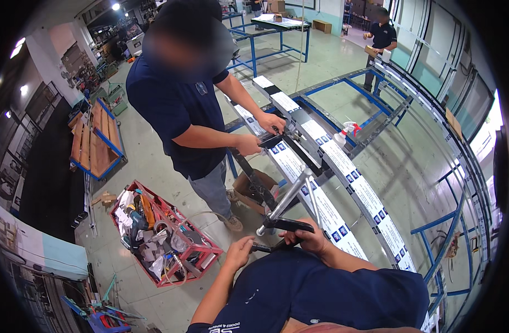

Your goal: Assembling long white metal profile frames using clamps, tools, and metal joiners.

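Observation:
Close to my body I hold a hand tool with a silver tube (288, 198) and black handle parts. My right hand (311, 238) is wrapped round its black handle (290, 224). My left hand (240, 254) is closed on a black bar (261, 248) at the tool's lower end; how the bar joins on is hard to see. Ahead lie two long profiles (305, 180) covered in white film with blue marks. A co-worker stands across from me, both hands (260, 136) at a dark piece by the profiles.
At the left on the floor, a red crate (210, 252) is full of tools and scraps. A cardboard box (249, 194) sits by the co-worker's feet. A spray bottle (340, 137) stands beside the profiles on a blue-framed stand (371, 114). Another person (381, 36) is far right.

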Demonstrator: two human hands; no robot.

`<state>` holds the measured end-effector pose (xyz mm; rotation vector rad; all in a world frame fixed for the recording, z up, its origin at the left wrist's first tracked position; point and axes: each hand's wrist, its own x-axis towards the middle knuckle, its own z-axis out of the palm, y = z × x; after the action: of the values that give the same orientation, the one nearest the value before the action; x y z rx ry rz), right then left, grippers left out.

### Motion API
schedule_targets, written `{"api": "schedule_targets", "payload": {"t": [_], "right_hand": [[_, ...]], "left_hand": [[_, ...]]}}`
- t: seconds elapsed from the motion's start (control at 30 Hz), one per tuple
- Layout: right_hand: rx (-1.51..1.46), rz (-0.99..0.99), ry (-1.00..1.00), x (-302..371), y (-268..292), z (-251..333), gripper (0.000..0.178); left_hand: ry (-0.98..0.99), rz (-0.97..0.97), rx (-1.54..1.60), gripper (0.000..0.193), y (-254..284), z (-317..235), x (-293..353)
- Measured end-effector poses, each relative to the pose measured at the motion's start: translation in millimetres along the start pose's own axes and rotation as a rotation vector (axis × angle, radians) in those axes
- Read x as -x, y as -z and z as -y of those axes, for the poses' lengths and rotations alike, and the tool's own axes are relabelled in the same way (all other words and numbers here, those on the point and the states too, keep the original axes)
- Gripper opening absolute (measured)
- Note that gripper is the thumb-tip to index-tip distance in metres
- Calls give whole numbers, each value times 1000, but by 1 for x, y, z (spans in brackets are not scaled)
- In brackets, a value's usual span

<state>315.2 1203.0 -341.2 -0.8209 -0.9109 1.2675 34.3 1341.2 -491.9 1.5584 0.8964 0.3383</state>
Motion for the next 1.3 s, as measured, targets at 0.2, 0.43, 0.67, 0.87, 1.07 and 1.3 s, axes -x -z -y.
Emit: {"api": "schedule_targets", "payload": {"t": [0.2, 0.43, 0.67, 0.87, 1.07, 1.3], "right_hand": [[45, -14, -133, 2, -2, 2, 34], [37, -10, -133, 6, 0, 3, 27], [172, -9, -136, 7, -2, -1, 27], [178, -15, -145, 6, -1, -4, 27], [149, 34, -161, -1, -8, -15, 28], [93, 45, -211, -2, -12, -17, 28]], "left_hand": [[409, 57, 390, 91, 3, 68, 0], [111, 322, -118, 80, 19, 31, 58], [28, 416, -186, 78, 21, 34, -12], [11, 416, -215, 77, 30, 43, -31], [42, 355, -202, 75, 38, 62, -8], [111, 254, -177, 73, 47, 94, 43]]}}
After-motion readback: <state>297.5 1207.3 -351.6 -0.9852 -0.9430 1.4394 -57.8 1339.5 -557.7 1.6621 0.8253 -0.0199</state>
